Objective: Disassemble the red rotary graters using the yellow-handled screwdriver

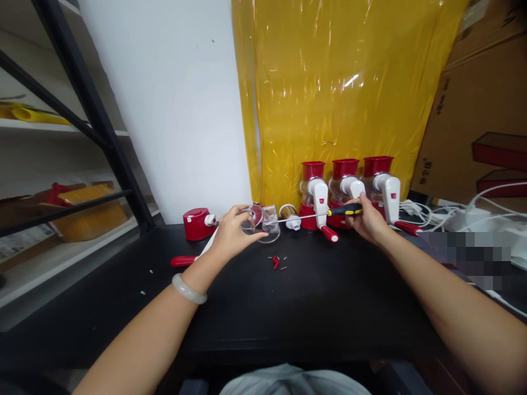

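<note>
My left hand (236,229) is closed around a clear plastic housing (269,224), part of a rotary grater, just above the black table. A screwdriver (345,210) with a black and yellow handle is gripped in my right hand (368,220). Its long shaft points left, and the tip reaches the clear housing; whether it sits on a screw is too small to tell. Below the housing lie a small red part (275,263) and several tiny screws. Behind the shaft rests a grater drum (290,217) with a white end. A red base (196,224) stands left of my left hand.
Three red and white rotary graters (315,189) stand in a row at the back right. A white crank with a red handle (183,261) lies at left. White cables (448,216) and a cardboard box (473,115) are at right. A black-framed shelf (99,137) rises at left.
</note>
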A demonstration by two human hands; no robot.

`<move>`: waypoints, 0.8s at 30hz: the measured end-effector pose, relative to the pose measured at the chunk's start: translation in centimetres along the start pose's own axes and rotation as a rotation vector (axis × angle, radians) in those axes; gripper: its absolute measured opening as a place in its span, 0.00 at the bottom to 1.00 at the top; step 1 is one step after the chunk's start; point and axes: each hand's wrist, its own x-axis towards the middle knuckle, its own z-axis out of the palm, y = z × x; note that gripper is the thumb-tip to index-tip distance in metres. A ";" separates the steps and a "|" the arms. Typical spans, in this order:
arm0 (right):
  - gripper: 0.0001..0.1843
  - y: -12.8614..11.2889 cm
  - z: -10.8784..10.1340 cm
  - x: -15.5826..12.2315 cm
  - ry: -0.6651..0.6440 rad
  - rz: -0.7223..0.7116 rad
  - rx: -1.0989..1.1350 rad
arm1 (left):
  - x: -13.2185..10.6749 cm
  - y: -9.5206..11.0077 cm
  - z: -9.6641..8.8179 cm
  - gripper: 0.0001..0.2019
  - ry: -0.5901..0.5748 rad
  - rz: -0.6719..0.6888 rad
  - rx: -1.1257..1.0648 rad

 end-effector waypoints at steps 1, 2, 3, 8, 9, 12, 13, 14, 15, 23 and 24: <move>0.21 0.1 0.0 0.0 0.004 -0.015 -0.045 | 0.0 0.0 0.0 0.17 -0.001 0.001 -0.001; 0.20 0.2 0.0 0.0 0.002 -0.028 -0.078 | 0.0 0.0 0.0 0.17 -0.001 0.001 -0.003; 0.19 0.2 0.0 0.0 -0.002 -0.035 -0.092 | 0.0 0.0 0.0 0.17 -0.001 0.000 -0.005; 0.12 -0.3 0.5 -0.4 -0.015 0.005 0.045 | 0.0 0.0 0.0 0.17 -0.001 -0.016 -0.007; 0.11 -0.5 0.6 -0.5 -0.019 0.016 0.079 | 0.0 0.0 0.0 0.17 -0.003 -0.017 -0.008; 0.11 -0.9 0.7 -0.7 -0.024 0.035 0.152 | 0.0 -0.1 0.0 0.17 -0.011 -0.014 -0.011; 0.12 -1.0 0.6 -0.7 -0.026 0.039 0.162 | 0.0 -0.1 0.0 0.18 -0.012 -0.010 -0.012; 0.12 -1.0 0.6 -0.7 -0.027 0.038 0.164 | 0.0 -0.1 0.0 0.18 -0.014 -0.007 -0.013; 0.12 -1.0 0.5 -0.7 -0.025 0.034 0.158 | 0.0 -0.1 0.0 0.18 -0.013 -0.004 -0.015; 0.20 0.0 -0.1 0.0 -0.064 -0.037 -0.070 | 0.0 -0.2 0.1 0.18 -0.011 -0.004 -0.014; 0.19 0.0 -0.1 0.0 -0.067 -0.047 -0.074 | 0.0 -0.2 0.1 0.18 -0.011 -0.005 -0.016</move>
